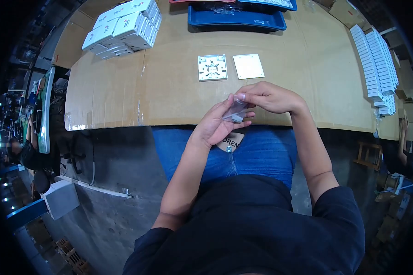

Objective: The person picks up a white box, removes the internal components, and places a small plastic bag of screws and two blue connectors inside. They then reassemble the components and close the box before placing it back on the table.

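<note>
A small clear plastic bag point(237, 109) with a little light-coloured content at its lower end is held between both hands at the table's front edge. My left hand point(214, 123) pinches its upper side between thumb and fingers, palm up. From the right, my right hand point(273, 97) grips the bag's top corner with thumb and forefinger. Just beyond the hands lie a white square box base point(212, 68) with moulded inner parts facing up and, beside it, a flat white square cover point(248, 67). What exactly the bag contains is too small to tell.
Stacked white boxes point(124, 28) stand at the back left of the cardboard-covered table point(170, 87). Blue trays point(236, 20) sit at the far edge. Tall stacks of white pieces point(374, 68) line the right side. Other people are at the far left and right.
</note>
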The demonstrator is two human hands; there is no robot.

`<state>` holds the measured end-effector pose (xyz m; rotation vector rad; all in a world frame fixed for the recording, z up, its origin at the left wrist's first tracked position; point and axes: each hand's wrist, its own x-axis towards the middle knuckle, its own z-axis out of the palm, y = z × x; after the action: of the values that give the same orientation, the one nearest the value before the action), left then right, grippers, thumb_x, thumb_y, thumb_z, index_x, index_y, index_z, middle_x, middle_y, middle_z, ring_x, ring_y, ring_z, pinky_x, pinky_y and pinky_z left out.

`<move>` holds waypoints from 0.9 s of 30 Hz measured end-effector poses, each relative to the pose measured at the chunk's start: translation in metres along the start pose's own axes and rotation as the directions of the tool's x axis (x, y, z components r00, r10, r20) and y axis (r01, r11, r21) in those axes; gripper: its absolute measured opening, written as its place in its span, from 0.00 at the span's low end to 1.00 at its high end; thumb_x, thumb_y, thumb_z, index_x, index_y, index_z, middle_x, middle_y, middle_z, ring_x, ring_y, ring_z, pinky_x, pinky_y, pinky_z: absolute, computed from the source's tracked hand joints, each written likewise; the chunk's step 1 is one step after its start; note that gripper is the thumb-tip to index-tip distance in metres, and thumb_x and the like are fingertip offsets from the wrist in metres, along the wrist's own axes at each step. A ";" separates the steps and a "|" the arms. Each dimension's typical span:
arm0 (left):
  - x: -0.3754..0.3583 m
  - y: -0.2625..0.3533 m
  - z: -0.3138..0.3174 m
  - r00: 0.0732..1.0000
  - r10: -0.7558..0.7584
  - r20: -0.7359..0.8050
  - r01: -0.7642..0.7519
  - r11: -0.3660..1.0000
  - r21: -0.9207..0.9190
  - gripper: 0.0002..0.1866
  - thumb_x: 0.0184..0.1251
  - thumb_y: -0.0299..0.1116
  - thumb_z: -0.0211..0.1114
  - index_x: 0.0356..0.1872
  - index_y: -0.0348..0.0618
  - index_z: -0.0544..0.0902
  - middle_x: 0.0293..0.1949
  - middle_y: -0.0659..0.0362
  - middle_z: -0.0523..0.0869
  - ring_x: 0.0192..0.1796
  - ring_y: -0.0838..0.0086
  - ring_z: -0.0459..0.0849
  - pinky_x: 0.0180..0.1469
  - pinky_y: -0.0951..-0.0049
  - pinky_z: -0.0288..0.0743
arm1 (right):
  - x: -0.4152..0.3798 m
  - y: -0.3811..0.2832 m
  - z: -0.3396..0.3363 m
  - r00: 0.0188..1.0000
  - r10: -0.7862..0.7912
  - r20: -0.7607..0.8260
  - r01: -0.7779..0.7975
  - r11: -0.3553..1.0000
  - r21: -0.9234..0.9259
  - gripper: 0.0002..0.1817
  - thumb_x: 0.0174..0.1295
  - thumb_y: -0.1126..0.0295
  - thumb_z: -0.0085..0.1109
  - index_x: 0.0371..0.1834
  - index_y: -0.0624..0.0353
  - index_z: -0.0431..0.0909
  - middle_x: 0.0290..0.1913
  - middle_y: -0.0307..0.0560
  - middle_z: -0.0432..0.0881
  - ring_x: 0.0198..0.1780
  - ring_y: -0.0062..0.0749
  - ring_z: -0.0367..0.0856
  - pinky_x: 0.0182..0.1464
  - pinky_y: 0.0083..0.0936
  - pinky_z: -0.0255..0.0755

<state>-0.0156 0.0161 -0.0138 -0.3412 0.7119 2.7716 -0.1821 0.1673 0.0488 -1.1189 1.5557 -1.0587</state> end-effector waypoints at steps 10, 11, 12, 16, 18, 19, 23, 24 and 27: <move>-0.004 0.003 0.011 0.991 0.134 -0.023 -0.128 0.977 0.171 0.29 0.89 0.50 0.47 0.67 0.32 0.77 0.58 0.47 0.88 0.58 0.62 0.90 0.59 0.64 0.85 | -0.003 -0.007 -0.003 0.997 -0.044 -0.055 0.041 0.998 -0.055 0.10 0.69 0.67 0.70 0.43 0.65 0.89 0.47 0.43 0.89 0.45 0.26 0.86 0.52 0.28 0.80; -0.005 0.005 0.013 0.988 0.150 -0.046 -0.130 0.947 0.293 0.28 0.90 0.49 0.46 0.66 0.31 0.78 0.57 0.47 0.88 0.57 0.62 0.90 0.59 0.64 0.85 | -0.004 -0.009 -0.003 0.994 -0.010 -0.112 0.009 1.000 -0.012 0.08 0.68 0.69 0.71 0.41 0.65 0.89 0.47 0.42 0.89 0.44 0.24 0.86 0.51 0.26 0.80; -0.006 0.006 0.015 0.983 0.169 -0.068 -0.127 0.903 0.410 0.28 0.90 0.49 0.46 0.66 0.31 0.79 0.55 0.47 0.89 0.56 0.62 0.91 0.59 0.64 0.85 | -0.003 -0.007 -0.001 0.994 -0.010 -0.111 0.009 1.000 -0.012 0.08 0.68 0.69 0.71 0.41 0.65 0.89 0.47 0.42 0.89 0.44 0.24 0.86 0.51 0.26 0.80; -0.008 0.006 0.014 0.976 0.205 -0.076 -0.152 0.884 0.442 0.28 0.90 0.47 0.47 0.64 0.29 0.80 0.54 0.49 0.91 0.56 0.64 0.91 0.60 0.66 0.84 | 0.001 0.002 0.018 0.927 -0.059 -0.369 0.134 0.974 0.180 0.12 0.66 0.76 0.72 0.52 0.62 0.85 0.43 0.40 0.90 0.44 0.19 0.86 0.48 0.20 0.79; -0.005 0.005 0.006 0.968 0.245 -0.060 -0.162 0.787 0.595 0.28 0.89 0.48 0.49 0.64 0.29 0.80 0.53 0.50 0.91 0.56 0.68 0.90 0.60 0.68 0.83 | -0.002 0.000 0.027 0.876 -0.063 -0.478 0.211 0.941 0.264 0.17 0.66 0.79 0.71 0.57 0.62 0.83 0.41 0.39 0.90 0.44 0.18 0.86 0.49 0.18 0.79; -0.008 0.006 0.011 0.939 0.320 -0.122 -0.168 0.742 0.648 0.24 0.87 0.44 0.56 0.63 0.29 0.82 0.52 0.52 0.90 0.55 0.73 0.88 0.60 0.72 0.80 | -0.004 -0.002 0.030 0.842 -0.064 -0.536 0.231 0.941 0.249 0.19 0.65 0.79 0.72 0.59 0.62 0.81 0.41 0.39 0.90 0.44 0.17 0.86 0.48 0.17 0.78; -0.008 0.003 0.033 0.743 0.649 -0.164 -0.466 0.678 0.568 0.12 0.78 0.29 0.69 0.54 0.31 0.85 0.47 0.58 0.89 0.53 0.79 0.85 0.59 0.78 0.78 | -0.007 -0.002 0.042 0.806 -0.061 -0.589 0.264 0.928 0.265 0.20 0.65 0.79 0.73 0.60 0.62 0.81 0.41 0.38 0.90 0.45 0.17 0.86 0.48 0.16 0.78; -0.008 0.003 0.033 0.745 0.646 -0.166 -0.462 0.680 0.570 0.12 0.78 0.29 0.69 0.54 0.31 0.85 0.47 0.58 0.89 0.53 0.79 0.85 0.59 0.78 0.78 | -0.006 -0.001 0.045 0.809 -0.064 -0.585 0.260 0.930 0.258 0.20 0.65 0.79 0.73 0.60 0.63 0.81 0.41 0.39 0.90 0.45 0.17 0.86 0.48 0.16 0.78; -0.009 0.004 0.031 0.710 0.687 -0.153 -0.507 0.650 0.566 0.10 0.78 0.27 0.69 0.53 0.32 0.86 0.46 0.58 0.89 0.51 0.80 0.85 0.57 0.78 0.78 | -0.006 -0.005 0.051 0.798 -0.041 -0.601 0.254 0.927 0.275 0.18 0.65 0.78 0.73 0.58 0.63 0.82 0.41 0.39 0.90 0.47 0.18 0.86 0.49 0.17 0.78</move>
<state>-0.0136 0.0267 0.0170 -0.5943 1.9081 2.9748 -0.1306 0.1659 0.0445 -0.7021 1.6621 -1.8422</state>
